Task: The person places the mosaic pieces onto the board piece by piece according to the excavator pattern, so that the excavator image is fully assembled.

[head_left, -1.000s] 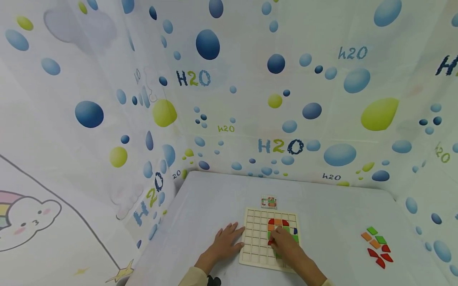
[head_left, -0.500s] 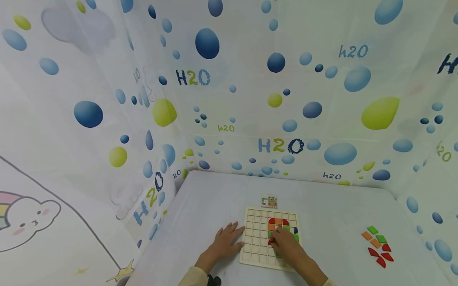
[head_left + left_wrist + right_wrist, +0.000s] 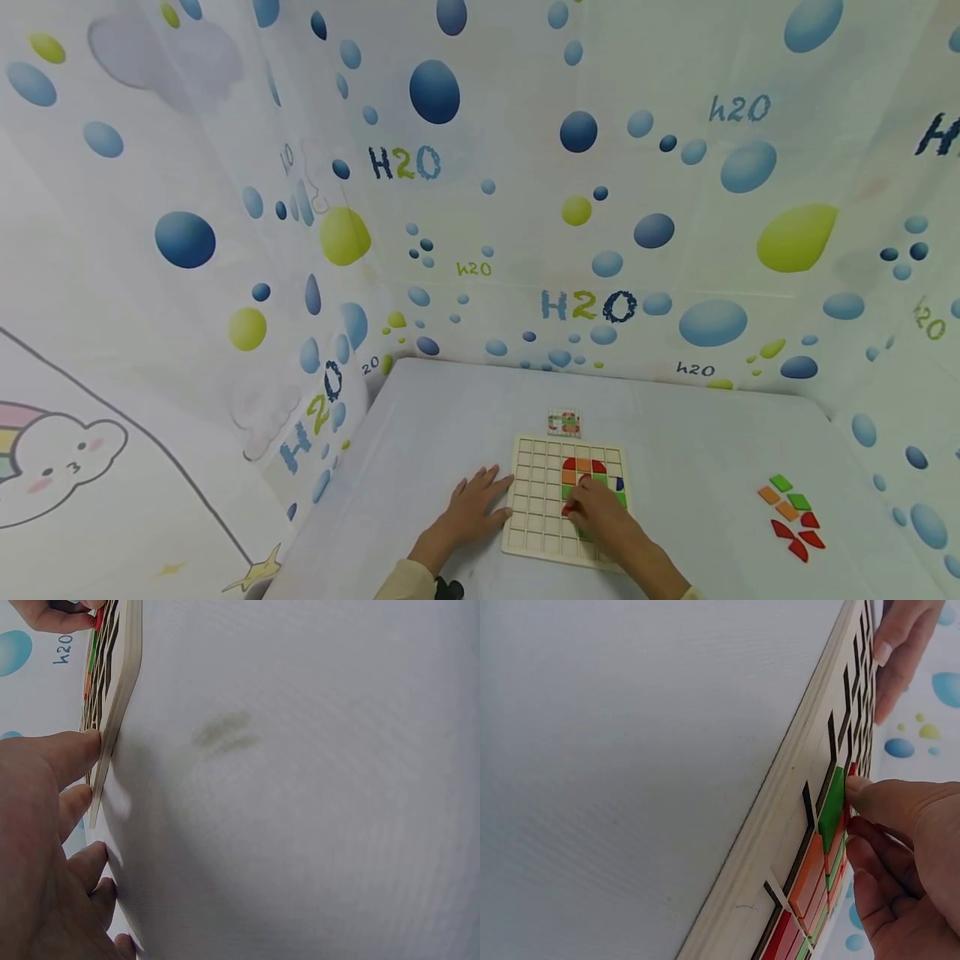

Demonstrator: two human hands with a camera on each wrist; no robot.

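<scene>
A wooden grid board (image 3: 534, 521) lies on the table, with red, orange, green and blue tiles in some of its squares. My left hand (image 3: 472, 507) rests at its left edge, fingers spread; in the left wrist view the thumb and a finger (image 3: 75, 806) touch the board's side. Over the filled squares, my right hand (image 3: 600, 510) bends its thumb and fingers round a small red tile (image 3: 851, 769) low at the board's surface. A green tile (image 3: 831, 806) sits beside it in the right wrist view. The right hand hides some squares and much of the red tile.
A small picture card (image 3: 564, 422) with a coloured pattern lies just behind the board. To the right are loose tiles: green (image 3: 781, 483), orange (image 3: 768, 496) and several red ones (image 3: 811, 540). A patterned curtain (image 3: 510, 225) surrounds the table (image 3: 697, 467).
The right hand's fingers shift only very slightly at the red tile. The left hand and the board stay in place.
</scene>
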